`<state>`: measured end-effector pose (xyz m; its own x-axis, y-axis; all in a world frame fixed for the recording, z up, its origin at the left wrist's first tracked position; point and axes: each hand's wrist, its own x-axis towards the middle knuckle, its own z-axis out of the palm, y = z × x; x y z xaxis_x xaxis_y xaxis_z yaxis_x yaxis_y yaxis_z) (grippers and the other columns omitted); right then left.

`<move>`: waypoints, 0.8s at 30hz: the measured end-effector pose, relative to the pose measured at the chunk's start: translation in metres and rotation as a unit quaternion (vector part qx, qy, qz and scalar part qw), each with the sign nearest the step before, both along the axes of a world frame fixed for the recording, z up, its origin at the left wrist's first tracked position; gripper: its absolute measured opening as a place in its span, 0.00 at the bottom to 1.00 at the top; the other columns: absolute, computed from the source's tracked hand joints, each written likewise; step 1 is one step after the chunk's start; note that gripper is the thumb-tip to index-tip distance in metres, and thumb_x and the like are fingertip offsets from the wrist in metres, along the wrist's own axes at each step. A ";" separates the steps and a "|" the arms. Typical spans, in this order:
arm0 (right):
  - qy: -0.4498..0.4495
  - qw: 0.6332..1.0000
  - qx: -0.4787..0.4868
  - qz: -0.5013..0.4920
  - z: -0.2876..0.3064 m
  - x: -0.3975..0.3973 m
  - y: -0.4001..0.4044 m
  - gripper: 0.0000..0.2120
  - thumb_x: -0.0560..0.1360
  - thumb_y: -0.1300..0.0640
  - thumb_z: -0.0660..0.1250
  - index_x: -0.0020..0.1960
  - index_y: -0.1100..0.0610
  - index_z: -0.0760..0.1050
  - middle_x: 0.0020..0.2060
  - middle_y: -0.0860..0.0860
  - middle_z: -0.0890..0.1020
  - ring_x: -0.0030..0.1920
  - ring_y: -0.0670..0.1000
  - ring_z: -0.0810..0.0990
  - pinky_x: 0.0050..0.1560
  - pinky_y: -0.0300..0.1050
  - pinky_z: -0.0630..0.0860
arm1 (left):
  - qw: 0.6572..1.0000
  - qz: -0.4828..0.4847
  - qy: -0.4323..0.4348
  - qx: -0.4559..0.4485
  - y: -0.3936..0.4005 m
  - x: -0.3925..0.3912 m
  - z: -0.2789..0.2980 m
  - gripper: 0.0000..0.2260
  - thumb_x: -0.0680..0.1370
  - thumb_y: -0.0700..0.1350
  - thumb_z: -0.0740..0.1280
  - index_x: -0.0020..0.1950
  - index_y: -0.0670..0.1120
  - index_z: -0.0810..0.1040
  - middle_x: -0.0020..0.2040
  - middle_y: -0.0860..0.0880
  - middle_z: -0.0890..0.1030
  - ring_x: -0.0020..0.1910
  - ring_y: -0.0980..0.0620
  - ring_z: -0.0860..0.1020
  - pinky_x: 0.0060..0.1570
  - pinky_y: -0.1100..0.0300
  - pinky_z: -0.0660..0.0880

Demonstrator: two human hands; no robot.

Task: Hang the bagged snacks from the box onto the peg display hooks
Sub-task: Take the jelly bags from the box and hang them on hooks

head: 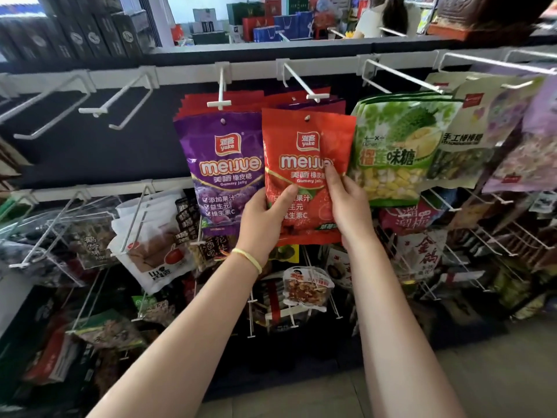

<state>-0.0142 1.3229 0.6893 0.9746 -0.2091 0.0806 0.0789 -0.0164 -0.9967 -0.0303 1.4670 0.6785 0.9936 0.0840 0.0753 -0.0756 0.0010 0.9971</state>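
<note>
Both hands hold a red Meijue gummy bag [304, 140] up in front of the display. My left hand [265, 215] grips its lower left edge, thumb on the front. My right hand [346, 203] pinches its right side. The bag's punched hole sits just below the tip of a white peg hook [313, 96], where more bags hang behind. A purple Meijue bag [223, 164] hangs on the neighbouring hook [220, 104] to the left. The box is not in view.
Green durian candy bags [394, 146] hang to the right, then pale candy bags [470, 131]. Empty white hooks [90, 110] stick out at upper left. Lower rows carry many snack packs [150, 251]. A person [382, 16] stands beyond the top shelf.
</note>
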 end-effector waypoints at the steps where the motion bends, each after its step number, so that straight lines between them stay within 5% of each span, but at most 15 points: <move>1: -0.011 1.000 -0.006 -0.007 0.001 -0.003 -0.001 0.11 0.81 0.42 0.62 0.50 0.46 0.80 0.43 0.41 0.85 0.42 0.38 0.84 0.39 0.31 0.78 | 1.000 -0.003 0.001 0.001 0.001 -0.001 0.000 0.12 0.78 0.56 0.70 0.56 0.50 0.82 0.50 0.52 0.87 0.50 0.54 0.85 0.54 0.50 0.82; 8: 0.002 0.999 0.012 -0.043 -0.015 -0.017 -0.005 0.16 0.82 0.42 0.59 0.44 0.46 0.81 0.39 0.41 0.85 0.40 0.38 0.84 0.38 0.31 0.78 | 0.999 -0.041 0.031 0.005 0.015 -0.008 -0.011 0.17 0.75 0.59 0.70 0.56 0.49 0.83 0.51 0.51 0.87 0.52 0.51 0.85 0.58 0.47 0.81; 12: 0.021 0.992 0.116 -0.034 -0.010 -0.014 -0.003 0.14 0.82 0.46 0.62 0.46 0.50 0.82 0.40 0.44 0.87 0.43 0.46 0.86 0.41 0.42 0.81 | 0.998 -0.053 0.040 0.009 0.020 -0.007 -0.011 0.22 0.72 0.63 0.71 0.56 0.49 0.84 0.52 0.50 0.87 0.53 0.48 0.85 0.59 0.44 0.80; 19: 0.020 0.977 0.203 -0.059 0.000 -0.006 -0.011 0.07 0.80 0.55 0.68 0.45 0.54 0.83 0.41 0.50 0.88 0.44 0.51 0.87 0.42 0.48 0.82 | 0.996 -0.049 0.045 0.053 0.018 -0.003 -0.010 0.13 0.78 0.57 0.70 0.50 0.47 0.83 0.47 0.49 0.87 0.49 0.47 0.85 0.55 0.45 0.82; 22: -0.002 0.989 0.052 -0.137 -0.005 -0.004 -0.008 0.11 0.79 0.49 0.69 0.43 0.55 0.83 0.40 0.48 0.86 0.42 0.50 0.86 0.42 0.48 0.83 | 0.992 -0.024 0.023 0.123 0.017 -0.003 -0.007 0.19 0.77 0.60 0.69 0.43 0.44 0.81 0.40 0.45 0.86 0.42 0.41 0.84 0.42 0.48 0.82; 24: -0.068 0.961 -0.130 -0.235 -0.010 -0.002 -0.002 0.10 0.79 0.50 0.69 0.51 0.58 0.82 0.45 0.49 0.84 0.45 0.51 0.83 0.47 0.52 0.82 | 0.941 0.028 -0.031 0.335 0.021 -0.003 -0.008 0.23 0.77 0.64 0.67 0.37 0.45 0.75 0.33 0.48 0.80 0.35 0.44 0.79 0.31 0.54 0.71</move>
<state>-0.0159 1.3205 0.6793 0.7546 -0.5788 0.3091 0.1304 -0.3293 -0.9352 -0.0331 1.4882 0.6707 0.9808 0.0497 0.1888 -0.1155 -0.6322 0.7661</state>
